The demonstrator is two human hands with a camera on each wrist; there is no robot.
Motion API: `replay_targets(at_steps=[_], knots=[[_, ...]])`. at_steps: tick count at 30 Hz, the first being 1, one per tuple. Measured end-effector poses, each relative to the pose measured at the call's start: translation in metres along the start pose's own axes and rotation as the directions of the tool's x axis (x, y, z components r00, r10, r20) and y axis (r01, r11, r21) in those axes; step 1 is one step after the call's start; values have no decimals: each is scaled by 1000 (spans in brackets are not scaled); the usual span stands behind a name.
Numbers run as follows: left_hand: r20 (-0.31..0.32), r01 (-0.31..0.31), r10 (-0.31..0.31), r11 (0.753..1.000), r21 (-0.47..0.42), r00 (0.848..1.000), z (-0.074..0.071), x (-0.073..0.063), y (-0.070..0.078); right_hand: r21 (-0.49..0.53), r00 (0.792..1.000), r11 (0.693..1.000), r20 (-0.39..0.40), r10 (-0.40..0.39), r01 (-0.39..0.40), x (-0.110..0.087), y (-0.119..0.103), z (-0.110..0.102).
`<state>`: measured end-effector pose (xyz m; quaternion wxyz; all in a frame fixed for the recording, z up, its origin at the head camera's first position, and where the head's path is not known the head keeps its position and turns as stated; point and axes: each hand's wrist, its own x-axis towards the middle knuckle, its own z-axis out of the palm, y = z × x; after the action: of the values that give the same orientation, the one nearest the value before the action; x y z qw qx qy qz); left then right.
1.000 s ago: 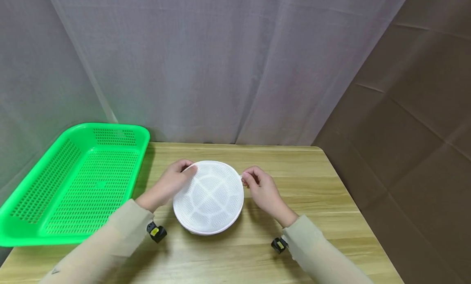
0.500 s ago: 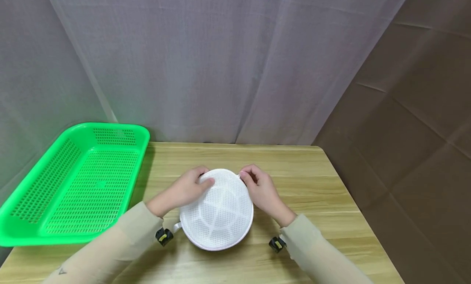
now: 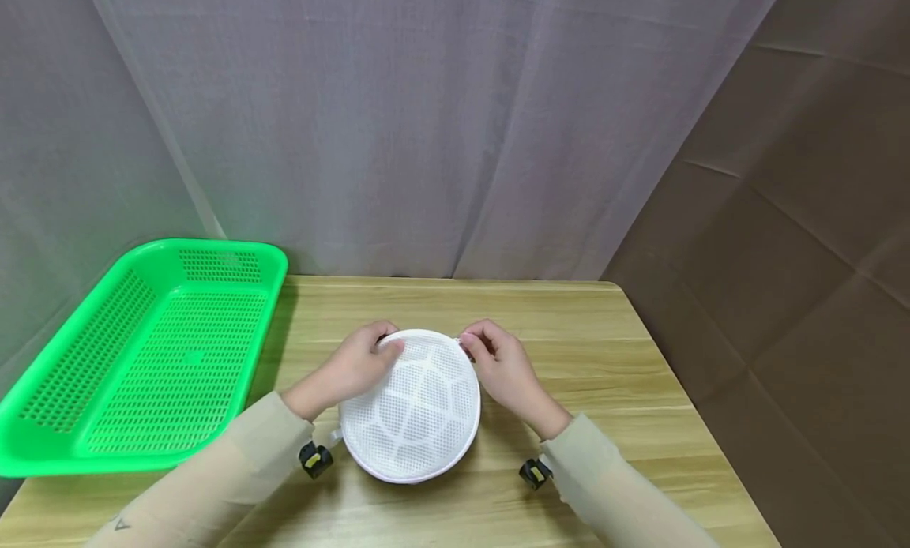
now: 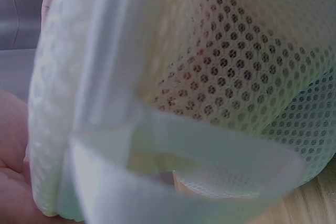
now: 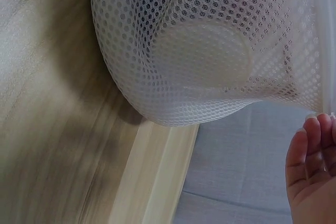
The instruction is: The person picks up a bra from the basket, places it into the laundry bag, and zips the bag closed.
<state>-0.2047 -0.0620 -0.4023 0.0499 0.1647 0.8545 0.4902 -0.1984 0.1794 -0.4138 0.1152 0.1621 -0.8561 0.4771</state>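
In the head view, a round white mesh laundry bag (image 3: 419, 414) is held tilted above the table, its flat top facing me. My left hand (image 3: 359, 365) grips its upper left rim, thumb on top and the other fingers mostly hidden behind. At the upper right rim my right hand (image 3: 506, 370) pinches a small zipper pull, largely covered by the fingertips. The left wrist view shows the bag's zippered edge and a white loop strap (image 4: 210, 141) close up. Through the mesh in the right wrist view, a pale round shape (image 5: 202, 53) is visible; what it is I cannot tell.
A large green plastic basket (image 3: 265, 335) with a perforated floor stands on the left side of the wooden table (image 3: 569, 315). Grey cloth (image 3: 370, 137) hangs behind the table, and a brown covered panel (image 3: 782, 256) borders the right.
The bag first moved right and toward me and turned, bringing the strap into view at lower left, then shifted slightly left. My left hand moved right with it; the right stayed at the rim.
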Motion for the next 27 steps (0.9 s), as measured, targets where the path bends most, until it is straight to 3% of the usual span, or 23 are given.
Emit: replay_targets(at_steps=[15,27], knots=[[-10,0,0,1000,-3,1000,-1,-1,-3,6,1000,1000,8,-12,12,-2,-7,-1],[-49,98,-103,990,-99,993,-11,-1,-17,17,1000,1000,26,5,-5,-1,3,-2]])
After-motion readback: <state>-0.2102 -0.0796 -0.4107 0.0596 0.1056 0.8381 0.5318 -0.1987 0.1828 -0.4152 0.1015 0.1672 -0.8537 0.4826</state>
